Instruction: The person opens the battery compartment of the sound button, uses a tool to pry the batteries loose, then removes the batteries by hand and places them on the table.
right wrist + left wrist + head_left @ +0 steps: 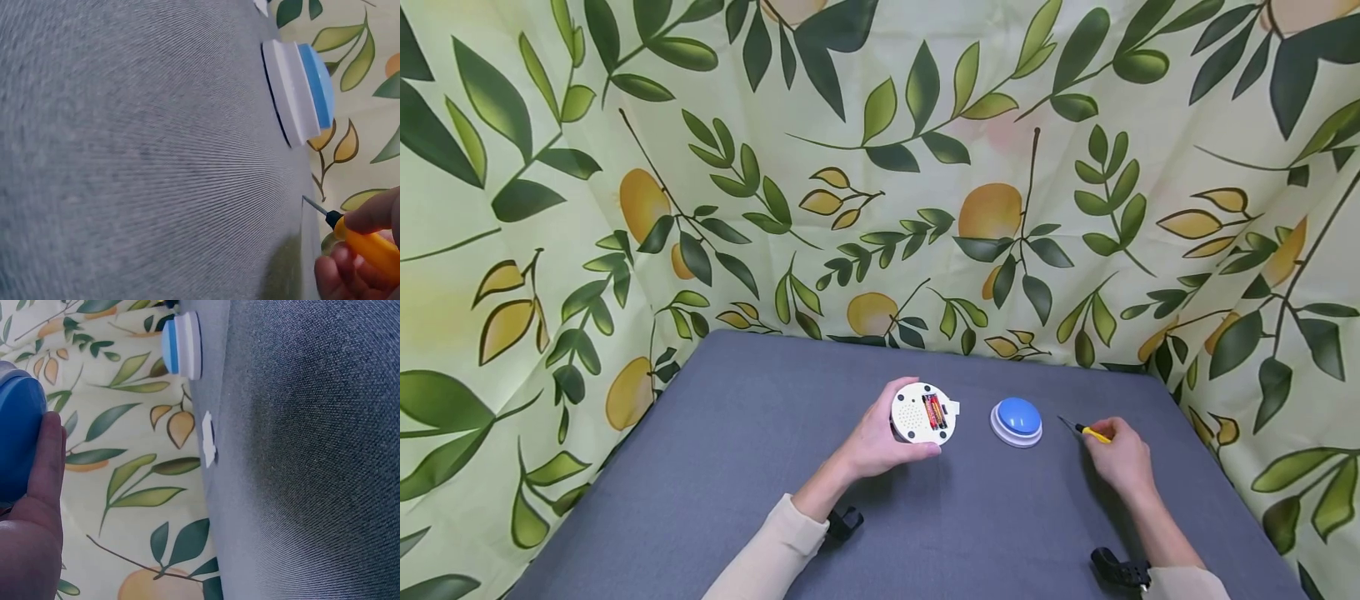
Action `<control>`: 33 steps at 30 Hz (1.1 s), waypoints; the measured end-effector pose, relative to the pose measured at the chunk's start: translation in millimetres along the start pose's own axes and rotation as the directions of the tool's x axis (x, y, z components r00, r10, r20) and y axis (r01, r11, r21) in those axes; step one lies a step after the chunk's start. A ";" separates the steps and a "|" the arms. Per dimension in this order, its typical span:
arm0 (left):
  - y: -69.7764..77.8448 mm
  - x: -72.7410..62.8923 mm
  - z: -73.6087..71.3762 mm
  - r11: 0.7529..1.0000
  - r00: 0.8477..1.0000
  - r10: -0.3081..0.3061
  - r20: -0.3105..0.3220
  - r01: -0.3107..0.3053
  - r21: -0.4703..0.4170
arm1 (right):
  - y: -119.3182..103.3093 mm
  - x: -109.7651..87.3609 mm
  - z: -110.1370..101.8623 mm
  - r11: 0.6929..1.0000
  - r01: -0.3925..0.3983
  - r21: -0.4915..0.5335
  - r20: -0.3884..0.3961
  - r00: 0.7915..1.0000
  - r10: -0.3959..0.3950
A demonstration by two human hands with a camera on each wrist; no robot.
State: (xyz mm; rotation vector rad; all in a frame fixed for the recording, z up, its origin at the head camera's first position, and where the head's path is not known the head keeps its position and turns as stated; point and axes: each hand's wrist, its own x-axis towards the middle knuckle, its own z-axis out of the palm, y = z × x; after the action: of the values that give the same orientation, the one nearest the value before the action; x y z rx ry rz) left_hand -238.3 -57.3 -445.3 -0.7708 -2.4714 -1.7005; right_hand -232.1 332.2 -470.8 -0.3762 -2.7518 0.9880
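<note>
My left hand (880,433) grips a round white push button by its rim, its underside turned up. Red batteries (934,412) show in its uncovered compartment, beside a patch of small holes. From the left wrist view, the blue dome (19,434) of this button is visible beside the fingers. A small white piece (209,439), which looks like a battery cover, lies on the table just past it. My right hand (1122,457) holds a screwdriver (369,250) by its yellow handle, the thin metal tip pointing toward the far left, close to the table.
Between the hands, a second blue-topped button (1018,417) on a white base stands dome up on the grey cloth-covered table (737,483). A leaf-and-fruit patterned curtain (865,192) rises behind the table and along both sides.
</note>
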 end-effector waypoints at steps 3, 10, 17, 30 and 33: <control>0.4 0.2 -0.1 1.000 1.000 0.003 0.001 -0.003 -0.001 | 1.5 1.6 -0.2 0.999 -0.001 -0.045 0.001 1.000 0.001; -0.3 0.6 -1.6 1.000 1.000 0.003 -0.011 -0.003 -0.013 | 1.2 3.0 -4.7 0.984 0.021 -0.178 0.069 0.998 -0.009; -0.1 0.1 -1.8 1.000 1.000 0.004 -0.011 -0.004 -0.017 | 1.4 2.2 -5.2 0.971 0.036 -0.235 0.120 0.993 -0.008; -0.3 0.2 0.8 1.000 1.000 -0.001 -0.001 0.001 -0.007 | -20.8 -6.7 -12.4 0.974 0.103 -0.202 0.075 0.993 -0.089; -0.4 0.3 1.2 1.000 1.000 -0.003 0.001 0.003 -0.012 | -33.5 -10.7 -12.3 0.975 0.165 -0.150 0.058 0.986 -0.158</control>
State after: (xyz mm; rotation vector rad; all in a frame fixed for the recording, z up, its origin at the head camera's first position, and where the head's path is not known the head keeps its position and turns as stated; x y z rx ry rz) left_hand -238.5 -56.2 -446.1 -0.7701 -2.4659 -1.7184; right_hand -224.5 311.3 -440.9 -0.1504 -2.8556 0.7557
